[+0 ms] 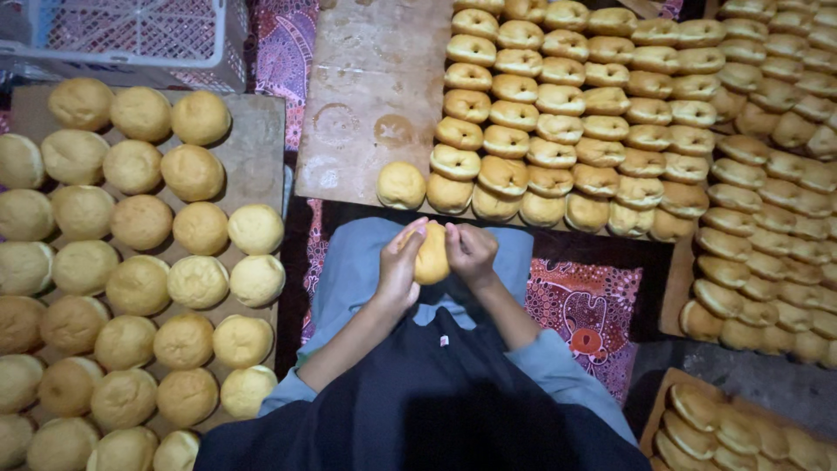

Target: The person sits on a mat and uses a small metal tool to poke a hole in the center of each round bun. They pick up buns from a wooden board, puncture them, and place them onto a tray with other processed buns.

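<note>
Squarely at the centre of the head view, both hands close around one pale golden bun [432,255] held above the person's lap. From nine o'clock of the bun, the left hand [400,262] wraps it with fingers curled along its side and thumb tip up at the top edge. From three o'clock, the right hand [472,251] presses in, fingers bent tight and fingertips pinching the bun's top, so the two thumbs nearly meet at twelve o'clock. Neither hand is spread; both grip the bun.

At twelve o'clock lies a wooden board [366,96], bare on its left half, with rows of indented buns [558,122] overlapping on its right. At nine o'clock, a second board [258,139] carries smooth round buns [139,222]. At three o'clock, more indented buns are stacked in rows.
</note>
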